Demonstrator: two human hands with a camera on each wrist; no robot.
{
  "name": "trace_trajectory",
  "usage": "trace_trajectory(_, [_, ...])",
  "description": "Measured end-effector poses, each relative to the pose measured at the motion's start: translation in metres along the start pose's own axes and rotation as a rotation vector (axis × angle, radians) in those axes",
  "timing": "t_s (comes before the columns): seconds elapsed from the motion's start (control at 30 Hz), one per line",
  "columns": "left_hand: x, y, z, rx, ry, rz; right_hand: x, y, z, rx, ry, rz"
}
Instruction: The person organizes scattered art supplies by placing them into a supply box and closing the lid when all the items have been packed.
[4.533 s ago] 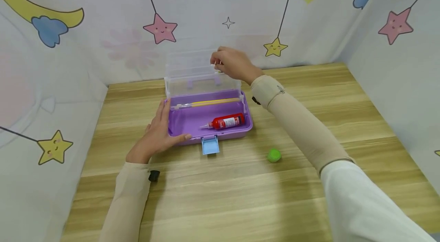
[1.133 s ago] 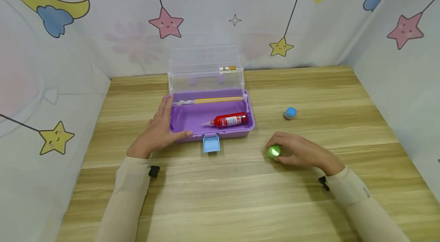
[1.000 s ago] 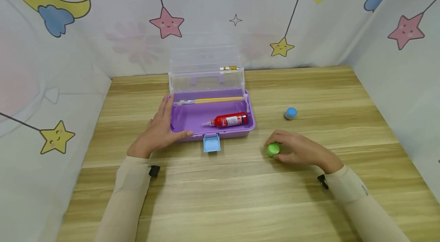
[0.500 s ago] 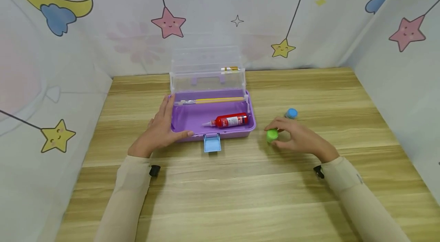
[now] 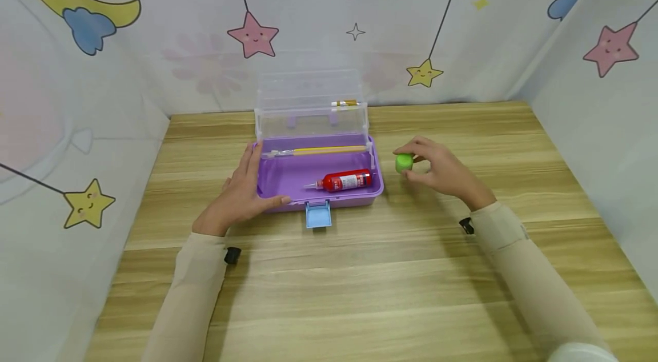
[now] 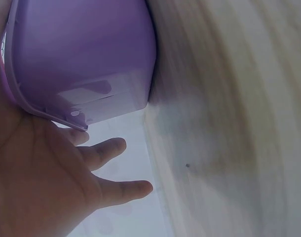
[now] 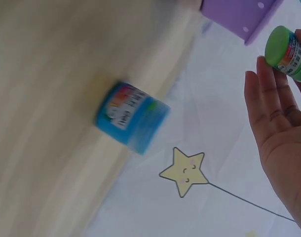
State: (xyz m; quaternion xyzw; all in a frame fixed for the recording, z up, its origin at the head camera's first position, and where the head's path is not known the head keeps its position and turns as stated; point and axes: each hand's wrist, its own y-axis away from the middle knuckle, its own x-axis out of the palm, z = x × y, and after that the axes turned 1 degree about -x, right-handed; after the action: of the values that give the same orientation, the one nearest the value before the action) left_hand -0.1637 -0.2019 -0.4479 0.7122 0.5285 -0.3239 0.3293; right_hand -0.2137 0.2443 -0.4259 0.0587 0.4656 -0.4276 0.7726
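Observation:
My right hand pinches a small green jar between thumb and fingers, just right of the purple box. In the right wrist view, the green jar shows a printed label. My left hand rests against the box's left end, fingers along the rim and thumb on the front edge. The left wrist view shows several of its fingers extended. Inside the box lie a red bottle with a pointed nozzle and a yellow-handled paintbrush along the back.
The box's clear lid is tipped back near the patterned curtain; a small gold-and-white tube lies in it. A light blue latch hangs down in front. A blue jar stands on the table near my right hand, hidden in the head view.
My right hand has left the lid, where the small tube now lies. It has taken the green jar from the front right and carried it back beside the box. My left hand has stayed.

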Motion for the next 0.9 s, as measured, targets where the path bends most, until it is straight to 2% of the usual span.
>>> trace_trajectory(0.13, [0.0, 0.0, 0.001, 0.005, -0.002, -0.001, -0.007, -0.022, 0.0, 0.007, 0.018, -0.052])
trace_trajectory(0.4, [0.0, 0.0, 0.002, 0.007, -0.007, 0.0, -0.017, -0.064, 0.002, 0.03, 0.02, -0.077])
trace_trajectory(0.63, [0.0, 0.0, 0.002, 0.013, -0.01, -0.005, -0.023, -0.101, 0.003, 0.018, 0.03, -0.119])
trace_trajectory(0.9, [0.0, 0.001, 0.002, -0.002, 0.0, -0.003, -0.025, -0.141, 0.004, 0.075, 0.062, -0.092])
